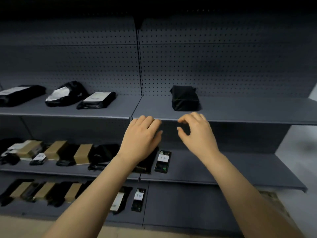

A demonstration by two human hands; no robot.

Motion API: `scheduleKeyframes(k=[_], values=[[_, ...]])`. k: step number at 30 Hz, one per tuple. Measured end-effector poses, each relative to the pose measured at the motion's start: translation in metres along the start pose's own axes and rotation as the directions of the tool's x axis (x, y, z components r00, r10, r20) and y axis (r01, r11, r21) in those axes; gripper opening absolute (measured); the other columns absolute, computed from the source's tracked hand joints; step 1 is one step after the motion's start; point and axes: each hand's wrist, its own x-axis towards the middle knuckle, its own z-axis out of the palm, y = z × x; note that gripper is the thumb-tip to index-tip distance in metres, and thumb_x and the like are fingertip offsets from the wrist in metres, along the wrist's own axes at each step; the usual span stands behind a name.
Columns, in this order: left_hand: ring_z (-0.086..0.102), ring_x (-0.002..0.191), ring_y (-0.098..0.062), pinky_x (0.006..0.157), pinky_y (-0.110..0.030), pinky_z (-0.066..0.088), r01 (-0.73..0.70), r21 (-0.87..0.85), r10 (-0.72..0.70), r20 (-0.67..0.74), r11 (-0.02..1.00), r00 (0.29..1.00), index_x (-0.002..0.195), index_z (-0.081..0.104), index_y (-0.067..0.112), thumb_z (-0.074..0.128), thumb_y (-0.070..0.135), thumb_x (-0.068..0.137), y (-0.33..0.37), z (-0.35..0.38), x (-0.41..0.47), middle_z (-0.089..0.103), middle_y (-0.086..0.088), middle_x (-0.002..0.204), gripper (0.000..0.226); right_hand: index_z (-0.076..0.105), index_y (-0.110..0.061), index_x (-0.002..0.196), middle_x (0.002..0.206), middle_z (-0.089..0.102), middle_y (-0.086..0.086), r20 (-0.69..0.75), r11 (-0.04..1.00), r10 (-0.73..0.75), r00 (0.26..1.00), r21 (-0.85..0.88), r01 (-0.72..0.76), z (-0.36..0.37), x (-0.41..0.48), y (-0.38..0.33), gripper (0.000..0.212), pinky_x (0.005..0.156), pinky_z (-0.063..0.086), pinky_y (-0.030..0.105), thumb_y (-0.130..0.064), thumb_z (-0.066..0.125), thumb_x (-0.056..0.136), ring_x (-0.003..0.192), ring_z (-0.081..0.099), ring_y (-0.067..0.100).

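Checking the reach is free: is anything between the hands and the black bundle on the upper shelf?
Nothing visible. Only bare upper shelf lies between the black bundle and the left hand and right hand, both empty near its front edge.

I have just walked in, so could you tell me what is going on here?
A person reaches toward store shelves. The left hand and right hand, both empty, are raised by the front edge of the upper shelf, just short of a black package. Three labelled bags lie further left on that level.
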Motion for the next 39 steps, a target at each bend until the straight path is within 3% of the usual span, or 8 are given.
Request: scheduleKeyframes(k=[9, 13, 19, 21, 24, 28, 33, 39], values=[[0.053, 0.079, -0.026, 0.064, -0.035, 0.04, -0.034, -0.106, 0.035, 0.005, 0.994, 0.999, 0.104, 0.062, 0.013, 0.062, 0.027, 0.089, -0.068, 0.103, 0.095, 0.058, -0.003, 0.088, 0.021, 0.064, -0.015, 0.107, 0.104, 0.058, 0.001, -0.054, 0.987, 0.159, 0.986, -0.004, -0.16, 0.064, 0.101, 0.058, 0.021, 0.091, 0.047, 0.039, -0.016, 0.069, 0.086, 0.104, 0.052, 0.02], [0.054, 0.081, -0.026, 0.066, -0.036, 0.043, -0.023, -0.16, 0.031, 0.049, 0.987, 0.998, 0.105, 0.062, 0.013, 0.054, 0.031, 0.09, -0.074, 0.142, 0.129, 0.058, -0.003, 0.091, 0.025, 0.059, -0.016, 0.12, 0.107, 0.054, 0.001, -0.067, 0.954, 0.3, 0.952, 0.015, -0.3, 0.071, 0.126, 0.091, 0.036, 0.087, 0.046, 0.034, -0.017, 0.07, 0.085, 0.106, 0.05, 0.021], [0.057, 0.1, -0.028, 0.077, -0.039, 0.051, 0.087, -0.31, -0.033, 0.175, 0.947, 0.984, 0.123, 0.058, 0.012, 0.066, 0.032, 0.088, -0.061, 0.198, 0.161, 0.058, -0.006, 0.112, 0.041, 0.036, -0.015, 0.145, 0.133, 0.044, 0.008, 0.116, 0.871, 0.487, 0.866, 0.01, -0.491, 0.078, 0.153, 0.15, 0.074, 0.103, 0.039, 0.037, -0.029, 0.073, 0.084, 0.126, 0.042, 0.026], [0.053, 0.114, -0.026, 0.088, -0.037, 0.05, 0.13, -0.352, -0.048, 0.233, 0.927, 0.971, 0.132, 0.053, 0.013, 0.065, 0.037, 0.09, -0.058, 0.213, 0.166, 0.054, -0.005, 0.126, 0.05, 0.039, -0.013, 0.144, 0.132, 0.046, 0.009, 0.193, 0.858, 0.505, 0.841, -0.008, -0.513, 0.084, 0.158, 0.17, 0.073, 0.105, 0.04, 0.039, -0.035, 0.073, 0.083, 0.127, 0.042, 0.028], [0.042, 0.13, -0.02, 0.101, -0.033, 0.044, 0.189, -0.398, -0.06, 0.316, 0.898, 0.947, 0.141, 0.045, 0.016, 0.061, 0.044, 0.091, -0.055, 0.231, 0.17, 0.044, 0.0, 0.142, 0.06, 0.053, -0.015, 0.133, 0.121, 0.054, 0.007, 0.259, 0.872, 0.47, 0.844, 0.014, -0.489, 0.091, 0.162, 0.19, 0.057, 0.098, 0.046, 0.038, -0.04, 0.071, 0.084, 0.119, 0.049, 0.027], [0.048, 0.121, -0.013, 0.091, -0.017, 0.038, 0.285, -0.438, -0.145, 0.326, 0.853, 0.934, 0.135, 0.05, 0.017, 0.064, 0.043, 0.089, -0.046, 0.242, 0.169, 0.048, 0.003, 0.132, 0.054, 0.051, -0.018, 0.137, 0.128, 0.06, 0.002, 0.269, 0.862, 0.411, 0.871, 0.196, -0.467, 0.097, 0.162, 0.201, 0.055, 0.098, 0.046, 0.03, -0.033, 0.069, 0.088, 0.118, 0.055, 0.018], [0.051, 0.11, -0.002, 0.086, -0.013, 0.038, 0.504, -0.516, -0.387, 0.324, 0.693, 0.863, 0.129, 0.053, 0.021, 0.068, 0.044, 0.086, -0.039, 0.241, 0.159, 0.048, 0.011, 0.122, 0.05, 0.048, -0.026, 0.141, 0.133, 0.057, -0.005, 0.186, 0.852, 0.293, 0.938, 0.394, -0.344, 0.099, 0.171, 0.194, 0.051, 0.104, 0.046, 0.036, -0.025, 0.065, 0.092, 0.123, 0.053, 0.012], [0.059, 0.102, -0.004, 0.085, -0.027, 0.053, 0.574, -0.514, -0.452, 0.354, 0.637, 0.819, 0.111, 0.058, 0.025, 0.067, 0.045, 0.085, -0.049, 0.234, 0.144, 0.058, 0.009, 0.107, 0.034, 0.059, -0.024, 0.13, 0.127, 0.054, -0.009, 0.042, 0.908, 0.083, 0.996, 0.41, -0.092, 0.098, 0.195, 0.168, 0.039, 0.091, 0.034, 0.001, -0.015, 0.064, 0.092, 0.116, 0.051, 0.004]])
